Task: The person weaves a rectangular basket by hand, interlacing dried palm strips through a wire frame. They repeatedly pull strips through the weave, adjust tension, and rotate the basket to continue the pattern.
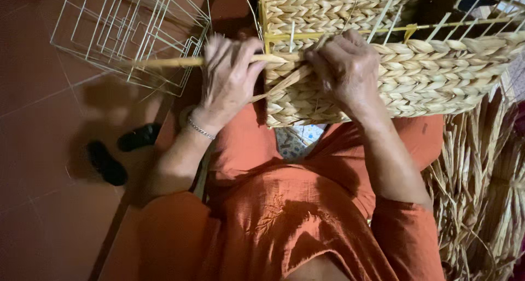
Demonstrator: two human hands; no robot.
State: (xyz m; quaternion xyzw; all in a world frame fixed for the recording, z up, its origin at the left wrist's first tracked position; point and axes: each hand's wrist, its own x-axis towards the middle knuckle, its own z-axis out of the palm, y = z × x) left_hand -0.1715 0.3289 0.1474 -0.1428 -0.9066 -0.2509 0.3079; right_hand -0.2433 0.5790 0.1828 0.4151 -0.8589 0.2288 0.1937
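- Two hands work at centre frame: left hand (227, 76) clamped around a long pale straw strand (169, 62).
- Right hand (344, 67) pinches that strand against the braided tan straw basket (426, 78) (upper right).
- Stacked white wire frames (131, 29) lie upper left.

Orange sleeves, silver chain bracelet (200, 130)

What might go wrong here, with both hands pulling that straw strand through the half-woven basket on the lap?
The strand, pulled taut by the left hand, may fray or snap near the weave. Bare wire ends jutting from the basket stand close to the right hand and might prick it. The basket rests tilted on the lap, so a hard tug may shift it.
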